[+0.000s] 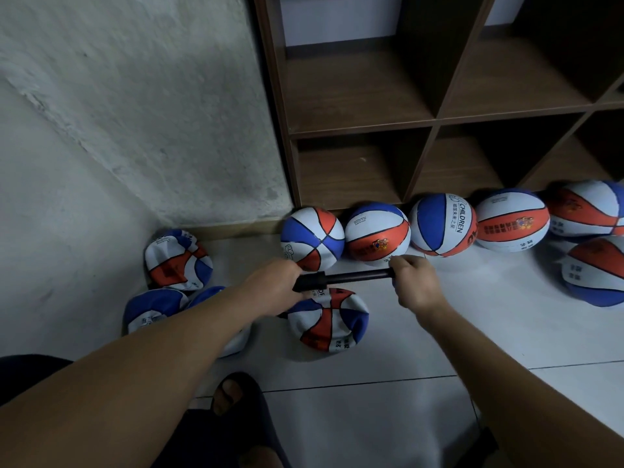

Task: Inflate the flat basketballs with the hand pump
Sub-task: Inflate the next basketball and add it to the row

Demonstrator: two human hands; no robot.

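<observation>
A black hand pump (341, 278) lies level above a crumpled red, white and blue flat basketball (329, 320) on the near floor. Three more collapsed balls (177, 260) sit to the left. Five round inflated balls (442, 224) line the far shelf foot, a sixth, possibly softer, ball (596, 270) at right.

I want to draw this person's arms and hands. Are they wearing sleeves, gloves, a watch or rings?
No. Both forearms are bare right up to the picture's edge, with no sleeves showing. The left hand and right hand have no gloves, and no watch, bracelet or ring shows on the sides in view. Draw two plain bare arms with short fingers.
</observation>
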